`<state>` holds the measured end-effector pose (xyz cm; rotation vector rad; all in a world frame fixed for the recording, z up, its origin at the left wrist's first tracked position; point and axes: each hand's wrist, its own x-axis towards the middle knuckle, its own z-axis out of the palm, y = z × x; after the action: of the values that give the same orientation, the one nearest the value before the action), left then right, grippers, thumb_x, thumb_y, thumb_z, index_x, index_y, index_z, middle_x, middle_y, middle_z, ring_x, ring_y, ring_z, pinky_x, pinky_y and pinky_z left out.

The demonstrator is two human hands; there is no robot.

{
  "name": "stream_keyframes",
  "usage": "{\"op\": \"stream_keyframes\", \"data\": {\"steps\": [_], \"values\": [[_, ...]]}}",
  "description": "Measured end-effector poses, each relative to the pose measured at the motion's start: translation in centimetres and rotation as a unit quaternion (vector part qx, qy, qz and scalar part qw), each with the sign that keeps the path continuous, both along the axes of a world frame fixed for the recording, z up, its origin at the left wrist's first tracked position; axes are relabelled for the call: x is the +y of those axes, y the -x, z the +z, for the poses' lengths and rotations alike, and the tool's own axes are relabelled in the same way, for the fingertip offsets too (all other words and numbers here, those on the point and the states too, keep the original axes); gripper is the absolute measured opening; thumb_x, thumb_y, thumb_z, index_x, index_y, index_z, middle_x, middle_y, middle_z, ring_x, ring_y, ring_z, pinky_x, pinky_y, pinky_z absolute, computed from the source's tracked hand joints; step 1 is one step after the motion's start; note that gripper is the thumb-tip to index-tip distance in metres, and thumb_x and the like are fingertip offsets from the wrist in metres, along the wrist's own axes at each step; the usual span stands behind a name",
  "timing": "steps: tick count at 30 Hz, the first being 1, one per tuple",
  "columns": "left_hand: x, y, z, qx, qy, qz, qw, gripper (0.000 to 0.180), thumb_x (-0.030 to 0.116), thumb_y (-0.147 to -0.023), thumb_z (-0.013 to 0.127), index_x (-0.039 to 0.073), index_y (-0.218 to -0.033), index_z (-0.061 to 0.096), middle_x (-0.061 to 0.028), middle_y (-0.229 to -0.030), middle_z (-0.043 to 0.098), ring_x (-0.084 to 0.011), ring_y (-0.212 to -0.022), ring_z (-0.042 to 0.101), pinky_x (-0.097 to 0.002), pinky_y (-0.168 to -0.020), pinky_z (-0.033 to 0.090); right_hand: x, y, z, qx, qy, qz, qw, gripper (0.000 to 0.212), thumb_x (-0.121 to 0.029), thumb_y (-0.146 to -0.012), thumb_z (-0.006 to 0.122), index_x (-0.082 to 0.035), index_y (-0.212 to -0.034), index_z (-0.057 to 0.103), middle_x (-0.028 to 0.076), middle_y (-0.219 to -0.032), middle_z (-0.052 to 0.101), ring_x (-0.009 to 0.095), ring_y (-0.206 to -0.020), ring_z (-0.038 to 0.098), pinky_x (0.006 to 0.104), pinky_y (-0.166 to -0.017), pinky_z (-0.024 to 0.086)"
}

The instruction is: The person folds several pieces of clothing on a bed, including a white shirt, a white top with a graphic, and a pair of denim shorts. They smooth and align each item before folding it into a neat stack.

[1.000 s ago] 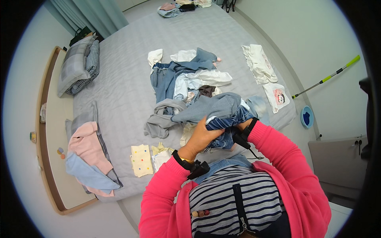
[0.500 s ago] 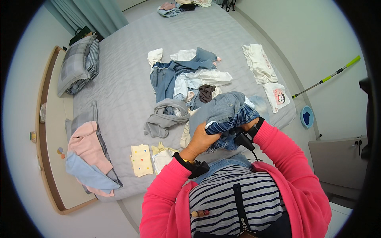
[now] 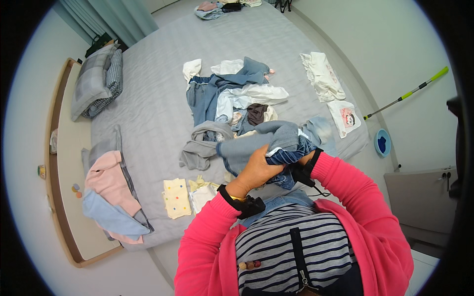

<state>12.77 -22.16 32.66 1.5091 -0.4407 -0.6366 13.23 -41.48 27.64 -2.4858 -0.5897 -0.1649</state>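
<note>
In front of my chest I hold a pair of blue jeans (image 3: 247, 153), bunched at the waistband, with a paler side of the cloth showing on the part that spreads to the left. My left hand (image 3: 257, 171) is closed on the gathered waistband. On the other side of the bunch, my right hand (image 3: 307, 158) grips the jeans too, its fingers mostly hidden by cloth and the wrist strap. Just beyond lies a heap with a grey garment (image 3: 197, 153), blue denim trousers (image 3: 202, 101), white clothes (image 3: 266, 93) and a dark brown piece (image 3: 256, 114).
Folded white shirts (image 3: 323, 79) lie along the bed's right side. A dotted yellow cloth (image 3: 177, 198) is near the front edge. A pink top (image 3: 111, 180) rests by the headboard at left. On the floor at right stand a blue basin (image 3: 381, 143) and a green-handled pole (image 3: 410, 93).
The jeans have shifted, their loose part swinging left and lower over the grey garment's edge. My left hand has moved slightly right, closer to my right hand.
</note>
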Motion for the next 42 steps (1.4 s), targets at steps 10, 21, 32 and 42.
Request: {"op": "stream_keyframes", "data": {"steps": [10, 21, 32, 42], "values": [[0.2, -1.8, -1.3, 0.03, -0.099, 0.0, 0.995, 0.054, 0.014, -0.067, 0.077, -0.005, -0.112, 0.054, -0.0169, -0.118, 0.055, -0.0242, -0.103, 0.055, -0.0303, -0.086, 0.044, 0.2, 0.8, 2.3, -0.082, 0.077, 0.025, 0.993, 0.034, -0.024, -0.081, 0.059, -0.01, -0.112, 0.059, 0.008, -0.108, 0.062, 0.022, -0.101, 0.058, 0.0354, -0.09, 0.044], [0.9, -0.4, -1.7, -0.001, -0.1, 0.026, 0.995, 0.048, 0.013, -0.069, 0.071, -0.001, -0.112, 0.055, -0.015, -0.107, 0.06, -0.0251, -0.097, 0.058, -0.0321, -0.086, 0.044, -0.7, 0.8, 4.1, -0.104, 0.086, -0.057, 0.989, 0.04, -0.033, -0.076, 0.061, -0.01, -0.108, 0.061, 0.013, -0.105, 0.061, 0.031, -0.099, 0.055, 0.04, -0.087, 0.043], [1.1, -1.8, -0.1, 0.076, 0.073, -0.138, 0.985, 0.04, 0.01, -0.072, 0.071, -0.002, -0.109, 0.061, -0.0016, -0.096, 0.064, -0.0105, -0.084, 0.056, -0.0259, -0.081, 0.045, 0.0, 0.6, 2.2, 0.093, -0.116, 0.032, 0.988, 0.042, -0.036, -0.075, 0.07, -0.008, -0.105, 0.065, 0.008, -0.099, 0.065, 0.024, -0.089, 0.061, 0.0353, -0.082, 0.046], [0.3, -0.9, 0.1, 0.006, 0.092, -0.046, 0.995, 0.052, 0.011, -0.07, 0.071, -0.002, -0.118, 0.054, -0.0093, -0.123, 0.051, -0.0192, -0.111, 0.048, -0.0302, -0.095, 0.037, -0.7, 0.7, 0.2, 0.276, -0.375, -0.026, 0.884, 0.038, -0.019, -0.084, 0.064, -0.004, -0.118, 0.056, 0.008, -0.109, 0.062, 0.018, -0.097, 0.06, 0.0327, -0.089, 0.047]]}}
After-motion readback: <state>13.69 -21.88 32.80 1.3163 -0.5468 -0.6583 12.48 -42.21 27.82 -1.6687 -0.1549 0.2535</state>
